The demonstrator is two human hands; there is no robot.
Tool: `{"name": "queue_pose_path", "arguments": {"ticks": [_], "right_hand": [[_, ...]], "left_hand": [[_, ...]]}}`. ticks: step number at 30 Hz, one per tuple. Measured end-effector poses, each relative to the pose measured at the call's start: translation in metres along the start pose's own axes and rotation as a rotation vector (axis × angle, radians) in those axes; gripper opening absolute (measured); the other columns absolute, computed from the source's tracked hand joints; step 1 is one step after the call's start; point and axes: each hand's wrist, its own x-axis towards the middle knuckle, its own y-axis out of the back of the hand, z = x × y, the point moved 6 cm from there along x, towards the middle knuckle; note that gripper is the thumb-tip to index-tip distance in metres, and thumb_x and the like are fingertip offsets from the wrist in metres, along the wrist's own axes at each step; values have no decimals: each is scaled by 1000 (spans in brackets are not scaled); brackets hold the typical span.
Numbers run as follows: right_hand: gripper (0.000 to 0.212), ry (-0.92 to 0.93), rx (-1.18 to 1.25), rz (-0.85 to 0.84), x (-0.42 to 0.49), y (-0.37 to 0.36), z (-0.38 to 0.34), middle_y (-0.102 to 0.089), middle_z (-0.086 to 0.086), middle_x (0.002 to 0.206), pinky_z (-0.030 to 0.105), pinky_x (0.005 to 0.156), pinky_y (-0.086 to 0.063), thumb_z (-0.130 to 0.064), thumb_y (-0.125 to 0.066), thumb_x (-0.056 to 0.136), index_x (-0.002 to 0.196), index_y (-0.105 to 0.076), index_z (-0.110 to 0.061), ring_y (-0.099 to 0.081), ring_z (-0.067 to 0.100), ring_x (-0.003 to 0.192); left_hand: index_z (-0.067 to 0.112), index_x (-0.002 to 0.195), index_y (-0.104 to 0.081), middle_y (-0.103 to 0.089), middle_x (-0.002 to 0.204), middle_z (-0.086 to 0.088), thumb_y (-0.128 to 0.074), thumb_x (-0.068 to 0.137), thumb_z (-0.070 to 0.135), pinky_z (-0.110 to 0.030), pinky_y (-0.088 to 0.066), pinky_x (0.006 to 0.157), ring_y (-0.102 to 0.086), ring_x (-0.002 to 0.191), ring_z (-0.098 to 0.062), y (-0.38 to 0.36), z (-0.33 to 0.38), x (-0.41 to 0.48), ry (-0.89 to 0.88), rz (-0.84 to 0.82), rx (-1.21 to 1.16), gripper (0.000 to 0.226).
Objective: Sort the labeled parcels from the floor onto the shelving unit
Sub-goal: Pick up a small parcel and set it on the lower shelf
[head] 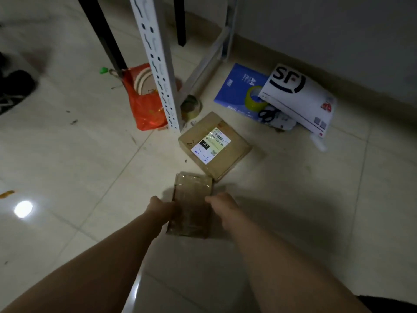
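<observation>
- While both arms reached down over the tiled floor (67, 166), the left hand (161, 208) and right hand (222, 205) clasped a small taped parcel (191, 199) by its long sides, fingers curled against its edges.
- That parcel sat low, just in front of a labelled box (214, 145), corner almost touching corner. A white shelf post (158, 64) stood just beyond the box.
- Its glossy tape wrap looked slick, so a hold on the sides alone could have let it slide out and drop onto the hard tiles.
- A lift forward risked knocking the labelled box or clipping the post.
- No label faced up on the taped parcel; unread, it might have gone to the wrong shelf.
- Both sets of fingertips were hidden and the hands were blurred, so the firmness of the grip was unclear.
- Whether the parcel rested on the floor or hung just above it could not be told.
- Every shelf was cut off above the frame.
- Blue handwriting on the box label began "2-"; the printed text was too small to read.
- A white mailer (297, 96), scissors (268, 114) and yellow tape (256, 99) lay by the wall.
</observation>
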Motion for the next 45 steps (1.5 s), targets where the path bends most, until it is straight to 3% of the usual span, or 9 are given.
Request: {"name": "queue_pose_path", "arguments": {"ticks": [3, 7, 10, 17, 22, 28, 34, 38, 45], "right_hand": [[42, -64, 149, -103, 23, -18, 4, -61, 6, 134, 25, 69, -43, -33, -64, 95, 132, -60, -15, -58, 16, 92], [52, -111, 178, -144, 12, -12, -10, -58, 8, 139, 39, 97, -47, -45, -65, 91, 138, -56, -22, -57, 26, 117], [63, -181, 201, -168, -36, 3, -30, -64, 6, 111, 46, 75, -54, -64, -66, 83, 134, -54, -28, -61, 28, 97], [88, -176, 356, -227, -170, 33, -100, -56, 13, 132, 65, 99, -44, -87, -47, 77, 143, -48, -29, -52, 34, 120], [87, -164, 434, -239, -277, 68, -160, -62, 17, 122, 50, 83, -59, -88, -52, 73, 129, -57, -22, -61, 33, 108], [40, -121, 362, -266, -404, 115, -218, -70, 12, 101, 30, 55, -58, -37, -70, 89, 120, -65, -13, -67, 23, 88], [25, 79, 275, -323, -541, 186, -280, -79, 12, 96, 35, 55, -60, -6, -63, 91, 115, -66, -9, -77, 26, 81], [51, 353, 311, -329, -622, 227, -328, -76, 15, 108, 46, 67, -62, 17, -60, 84, 123, -59, -16, -75, 35, 93], [78, 613, 352, -239, -744, 269, -386, -64, 18, 128, 53, 86, -57, 24, -58, 76, 140, -46, -20, -65, 41, 112]], "left_hand": [[1, 137, -41, -56, 124, -18, -71, 85, 11, -35, -49, 74, -57, 104, -28, -18, -9, 24, 59, -134, -88, 61], [3, 119, -56, -57, 104, -13, -71, 86, 17, -29, -39, 67, -50, 83, -22, -11, -4, 1, 81, -191, -82, 39], [7, 111, -62, -62, 95, -6, -77, 82, 19, -30, -42, 69, -53, 80, -19, 9, 15, -46, 52, -195, -80, 35], [18, 101, -64, -67, 96, -3, -83, 73, 27, -34, -54, 75, -64, 87, -21, 92, 99, -174, -238, -73, 141, 34], [24, 110, -62, -46, 108, 1, -73, 77, 38, -29, -45, 73, -54, 86, -18, 146, 161, -285, -629, 171, 559, 37], [27, 118, -51, -45, 118, -2, -76, 73, 36, -37, -37, 86, -48, 108, -25, 179, 223, -420, -982, 234, 825, 52], [38, 149, -22, -34, 148, -4, -74, 46, 84, -52, -39, 109, -40, 134, -28, 249, 287, -527, -581, -174, 292, 124], [30, 121, -58, -63, 120, 0, -52, 72, 86, -43, -45, 92, -60, 98, -14, 297, 319, -583, -383, -347, -8, 75], [11, 117, -64, -72, 92, -8, -82, 71, 49, -41, -58, 69, -70, 73, -20, 342, 372, -677, -481, -637, -140, 62]]}}
